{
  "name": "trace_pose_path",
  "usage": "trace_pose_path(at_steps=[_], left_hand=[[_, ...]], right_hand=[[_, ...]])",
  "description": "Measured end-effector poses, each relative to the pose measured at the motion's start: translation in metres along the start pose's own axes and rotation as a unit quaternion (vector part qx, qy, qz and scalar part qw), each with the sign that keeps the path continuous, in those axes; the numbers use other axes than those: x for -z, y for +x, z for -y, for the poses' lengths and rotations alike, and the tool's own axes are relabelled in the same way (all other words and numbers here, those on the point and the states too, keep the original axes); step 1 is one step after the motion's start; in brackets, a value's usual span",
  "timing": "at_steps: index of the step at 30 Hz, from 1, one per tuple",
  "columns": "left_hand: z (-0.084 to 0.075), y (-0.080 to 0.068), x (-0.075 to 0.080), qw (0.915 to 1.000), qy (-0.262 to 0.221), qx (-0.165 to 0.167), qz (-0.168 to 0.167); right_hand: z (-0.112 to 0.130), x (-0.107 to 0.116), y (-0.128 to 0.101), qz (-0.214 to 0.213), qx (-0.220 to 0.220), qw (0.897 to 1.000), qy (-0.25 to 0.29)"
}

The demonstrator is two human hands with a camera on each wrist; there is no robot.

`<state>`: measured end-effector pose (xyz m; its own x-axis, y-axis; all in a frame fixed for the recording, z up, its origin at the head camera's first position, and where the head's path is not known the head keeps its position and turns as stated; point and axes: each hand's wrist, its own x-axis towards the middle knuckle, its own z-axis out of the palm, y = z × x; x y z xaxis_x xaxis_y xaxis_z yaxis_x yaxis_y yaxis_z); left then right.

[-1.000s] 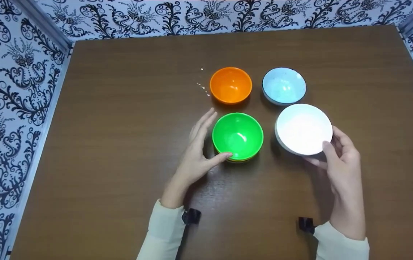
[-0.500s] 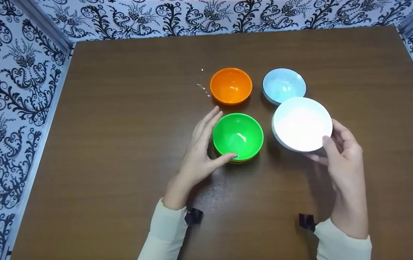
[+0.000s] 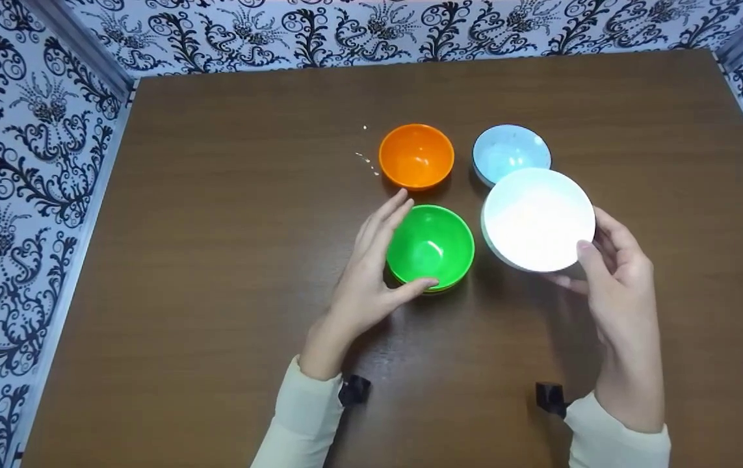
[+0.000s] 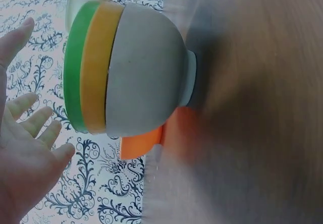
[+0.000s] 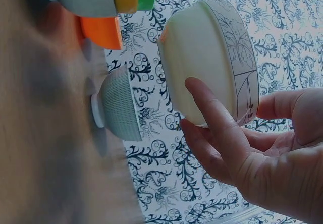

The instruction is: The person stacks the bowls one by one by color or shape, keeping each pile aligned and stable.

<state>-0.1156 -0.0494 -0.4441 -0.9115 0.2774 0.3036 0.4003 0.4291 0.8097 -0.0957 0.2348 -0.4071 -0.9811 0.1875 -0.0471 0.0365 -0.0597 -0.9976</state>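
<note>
My right hand holds a white bowl by its right side, thumb at the rim and fingers underneath. The right wrist view shows this bowl raised off the table, a dark line pattern round its rim band. My left hand is spread, fingers extended, by the left side of a green bowl; its thumb overlaps the near rim. In the left wrist view that hand is apart from the stack. Under the green bowl sit a yellow bowl and a grey-white bowl.
An orange bowl stands behind the stack. To its right is a light blue bowl, partly covered by the white one in the head view. Small white bits lie left of the orange bowl. Patterned panels border the brown table.
My right hand has brought the white bowl higher and slightly left, so it now overlaps the light blue bowl. My left hand has shifted right, its fingers overlapping the green bowl's left edge.
</note>
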Motion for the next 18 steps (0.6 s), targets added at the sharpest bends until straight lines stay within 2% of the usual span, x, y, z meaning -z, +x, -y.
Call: trace_pose_path(at_steps=[9,18], left_hand=[[-0.009,0.002,-0.002,0.9999,0.001,-0.015,0.006],[-0.016,0.006,-0.003,0.9996,-0.008,-0.026,0.01]], right_hand=[[0.007,-0.007,-0.005,0.009,0.013,1.0,-0.003],[0.011,-0.023,-0.009,0.028,0.01,0.997,-0.071]])
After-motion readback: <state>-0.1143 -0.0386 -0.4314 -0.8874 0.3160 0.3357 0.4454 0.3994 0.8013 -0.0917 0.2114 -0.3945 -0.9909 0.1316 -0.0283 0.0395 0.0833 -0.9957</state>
